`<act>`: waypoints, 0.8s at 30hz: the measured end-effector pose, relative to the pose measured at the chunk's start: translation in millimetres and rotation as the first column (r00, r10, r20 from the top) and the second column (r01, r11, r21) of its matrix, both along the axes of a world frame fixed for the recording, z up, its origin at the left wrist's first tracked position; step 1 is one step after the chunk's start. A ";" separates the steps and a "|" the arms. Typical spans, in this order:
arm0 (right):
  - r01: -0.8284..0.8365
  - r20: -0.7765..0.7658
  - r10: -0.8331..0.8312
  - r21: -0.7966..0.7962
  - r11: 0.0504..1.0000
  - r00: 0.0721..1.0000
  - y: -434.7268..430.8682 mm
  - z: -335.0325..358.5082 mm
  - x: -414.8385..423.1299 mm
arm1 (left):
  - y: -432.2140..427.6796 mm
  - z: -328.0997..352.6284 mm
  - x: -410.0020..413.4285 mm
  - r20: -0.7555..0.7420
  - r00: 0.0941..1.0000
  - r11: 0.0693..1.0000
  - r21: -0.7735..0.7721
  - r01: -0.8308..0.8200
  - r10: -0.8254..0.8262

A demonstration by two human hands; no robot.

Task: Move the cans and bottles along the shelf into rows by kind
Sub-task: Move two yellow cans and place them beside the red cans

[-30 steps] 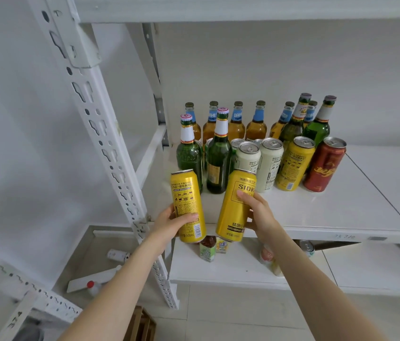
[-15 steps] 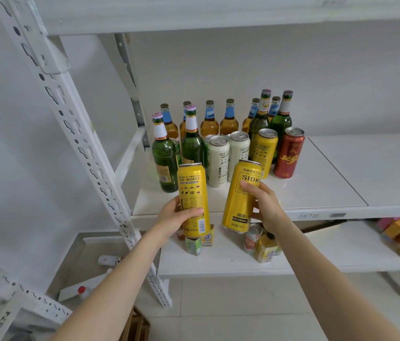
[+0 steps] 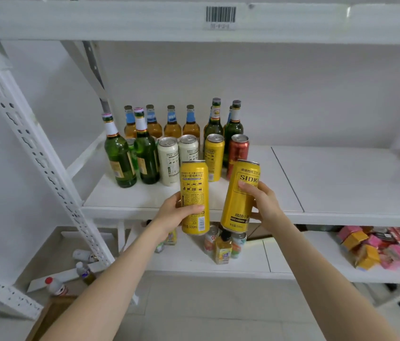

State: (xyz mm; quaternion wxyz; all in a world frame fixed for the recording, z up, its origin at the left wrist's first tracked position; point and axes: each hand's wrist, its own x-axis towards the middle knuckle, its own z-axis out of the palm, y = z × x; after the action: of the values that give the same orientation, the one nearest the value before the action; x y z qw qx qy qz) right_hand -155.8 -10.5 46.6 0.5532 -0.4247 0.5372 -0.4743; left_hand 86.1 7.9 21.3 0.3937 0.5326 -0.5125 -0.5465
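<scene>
My left hand (image 3: 174,215) grips a tall yellow can (image 3: 194,190) held upright in front of the middle shelf (image 3: 341,190). My right hand (image 3: 262,205) grips a second yellow can (image 3: 239,200), tilted slightly right, label reading SIDK. Both cans hang in the air off the shelf's front edge. On the shelf's left part stand two green bottles (image 3: 132,156), two white cans (image 3: 178,156), one yellow can (image 3: 214,156), a red can (image 3: 237,153), amber bottles with blue labels (image 3: 171,124) at the back, and two more green bottles (image 3: 223,124).
A perforated white upright (image 3: 34,153) slants at the left. The lower shelf (image 3: 292,264) carries small cans, a small bottle (image 3: 223,249) and coloured boxes (image 3: 378,249). Bottles (image 3: 56,286) lie on the floor at lower left. A barcode label (image 3: 220,14) sits on the upper shelf edge.
The view has shifted right and up, showing more shelf on the right. Both hands with their yellow cans have moved rightward relative to the bottle group, still held off the shelf.
</scene>
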 end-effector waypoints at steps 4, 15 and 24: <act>0.005 -0.005 -0.005 0.008 1.000 1.000 9.4 -1.8 -51.4 | 4.2 -0.6 -50.6 0.001 1.000 1.000 -0.004 0.008 -0.008; 0.116 -0.015 -0.116 -0.003 0.993 0.993 -6.9 -2.6 -180.4 | -39.8 9.1 -182.6 0.065 0.986 0.988 -0.020 0.156 -0.154; 0.160 -0.026 -0.161 -0.047 0.986 0.987 -31.8 4.1 -289.0 | -83.5 11.9 -288.4 0.099 0.972 0.974 -0.055 0.218 -0.212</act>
State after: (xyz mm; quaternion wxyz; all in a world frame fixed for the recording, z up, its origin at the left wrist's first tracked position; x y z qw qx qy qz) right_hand -444.8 -42.3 50.7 0.4956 -0.3994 0.5670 -0.5228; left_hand -202.3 -75.6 33.2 0.3253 0.4855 -0.6024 -0.5437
